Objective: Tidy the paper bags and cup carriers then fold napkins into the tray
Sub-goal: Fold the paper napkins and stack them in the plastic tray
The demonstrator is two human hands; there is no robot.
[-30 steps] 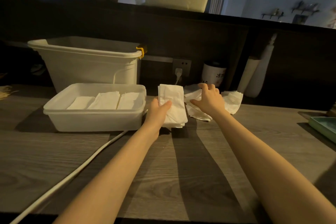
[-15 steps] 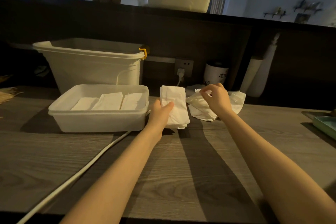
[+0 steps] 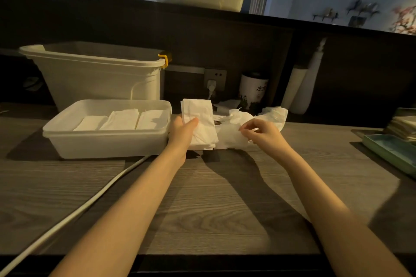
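Both forearms are bare, with no sleeves showing. The right hand [image 3: 262,131] wears a small ring on one finger.

Dim room, wood-grain counter [image 3: 202,204], dark back panel [image 3: 225,36]

The left hand [image 3: 183,134] grips a folded napkin stack [image 3: 199,125]; touching its left side is the wall of the white tray [image 3: 108,144], whose open top holds three napkin piles lying low. Behind the tray the tall white bin [image 3: 99,78] blocks the way back. Just right of the left hand lie loose napkins [image 3: 234,128], under the right hand [image 3: 262,134]. Behind them stand a canister [image 3: 253,90] and a plugged wall socket [image 3: 213,80]. Toward the person the wooden counter [image 3: 213,198] lies bare, save a white cable [image 3: 90,202] crossing left of the left forearm. A green tray [image 3: 391,153] sits far right.
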